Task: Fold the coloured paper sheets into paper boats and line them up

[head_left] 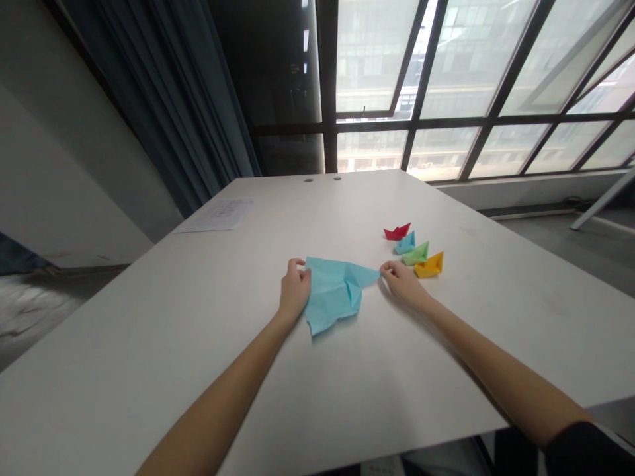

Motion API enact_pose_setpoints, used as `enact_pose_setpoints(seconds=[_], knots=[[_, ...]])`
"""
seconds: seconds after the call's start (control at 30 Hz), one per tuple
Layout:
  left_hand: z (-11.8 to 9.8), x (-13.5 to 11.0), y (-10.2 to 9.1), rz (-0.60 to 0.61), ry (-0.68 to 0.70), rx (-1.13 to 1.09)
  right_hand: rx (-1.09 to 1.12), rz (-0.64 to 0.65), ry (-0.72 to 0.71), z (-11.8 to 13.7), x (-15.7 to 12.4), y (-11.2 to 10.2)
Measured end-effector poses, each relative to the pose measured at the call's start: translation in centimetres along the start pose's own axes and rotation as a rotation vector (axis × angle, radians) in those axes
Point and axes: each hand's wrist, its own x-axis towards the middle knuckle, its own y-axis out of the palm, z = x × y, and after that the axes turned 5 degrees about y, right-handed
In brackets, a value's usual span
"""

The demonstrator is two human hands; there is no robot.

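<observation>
- Far left of the left hand, a plain grey wall (74, 145) stands in shadow; next to it hangs a pleated blue curtain (193, 99);
- ahead and left of the left hand, a printed sheet (218, 215) lies flat near the table's edge;
- the left hand (294, 288) pinches the left edge of the light-blue paper (330, 287) between thumb and fingers;
- the paper spans the gap between the hands, creased and partly folded, just over the smooth white table (317, 403); well beyond it, two dark round holes (322, 179) pierce the tabletop;
- the right hand (398, 279) pinches the paper's narrow pointed tip; just beyond that hand sit red, blue, green and yellow paper boats (415, 255) in a slanting row;
- past the right hand, dark-framed windows (451, 86) let in daylight; farther right, a white slanted leg (602, 200) meets the grey floor (550, 237).
</observation>
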Motion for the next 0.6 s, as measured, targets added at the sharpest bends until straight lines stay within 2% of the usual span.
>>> enact_pose_setpoints(seconds=[0.13, 0.2, 0.27, 0.37, 0.43, 0.53, 0.6], knots=[[-1.8, -0.7, -0.9, 0.042, 0.362, 0.463, -0.181, -0.002, -0.134, 0.4, -0.7, 0.3], [-2.4, -0.9, -0.8, 0.158, 0.49, 0.565, -0.22, 0.003, -0.149, 0.6, -0.8, 0.5], [-2.6, -1.0, -0.5, 0.329, 0.585, 0.519, -0.246, -0.025, -0.178, 1.0, -1.0, 0.4], [-2.3, -1.4, 0.0, 0.527, 0.659, 0.363, -0.242, -0.139, -0.308, 1.9, -1.4, -0.2], [-2.2, -1.7, 0.2, 0.569, 0.669, 0.33, -0.212, -0.172, -0.462, 2.8, -1.9, -0.6], [-2.2, -2.1, 0.3, 0.561, 0.67, 0.372, -0.213, -0.088, -0.686, 4.1, -3.0, -0.8], [-2.2, -2.3, 0.2, 0.553, 0.658, 0.407, -0.25, -0.007, -0.742, 4.7, -3.5, -0.5]])
